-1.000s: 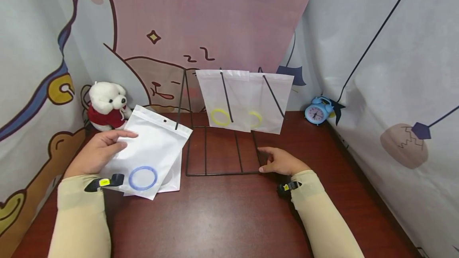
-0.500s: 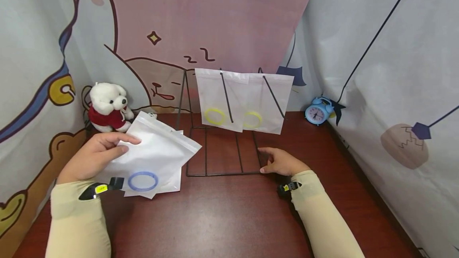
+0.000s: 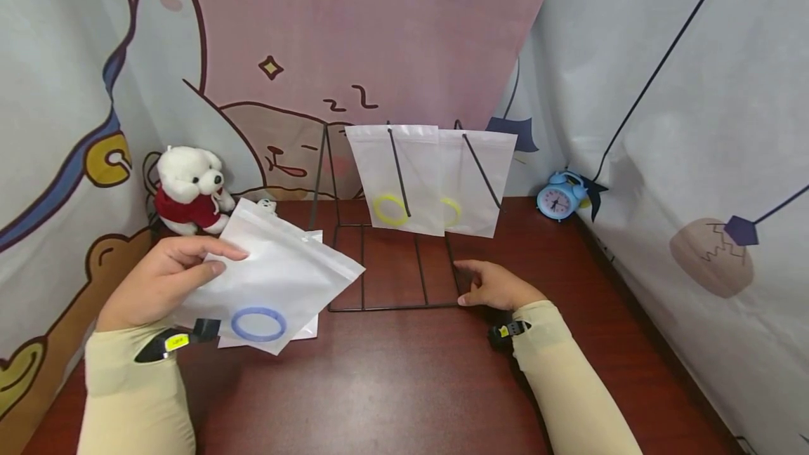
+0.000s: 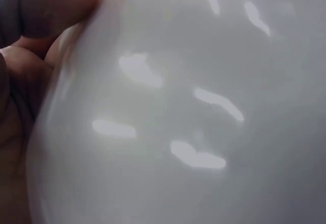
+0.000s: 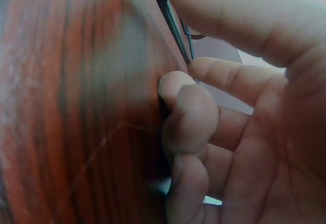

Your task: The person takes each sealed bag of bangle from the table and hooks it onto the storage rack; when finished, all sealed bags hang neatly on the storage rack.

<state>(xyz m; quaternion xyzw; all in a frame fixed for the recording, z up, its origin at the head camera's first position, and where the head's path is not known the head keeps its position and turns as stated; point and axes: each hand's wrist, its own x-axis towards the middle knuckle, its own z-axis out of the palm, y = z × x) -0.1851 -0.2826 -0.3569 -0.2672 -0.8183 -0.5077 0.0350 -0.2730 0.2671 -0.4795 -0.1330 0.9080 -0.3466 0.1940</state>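
White and glossy, the front bag is in your left hand, its left edge pinched between thumb and index finger. You have it tilted, sealed strip toward the upper right, a blue ring showing near its bottom; its right corner overlaps the left side of the black wire rack in the head view, though you can't tell whether they touch. Another white bag shows beneath it, near the rack. Your right hand grips the rack's front right, thumb at the corner, index finger against the side rod, other fingers curled. Two more bags hang side by side from the rack's prongs: a left hung bag overlapping a right hung bag, each with a yellow ring low down. A plush dog sits behind your left hand, a blue alarm clock to the rack's right.
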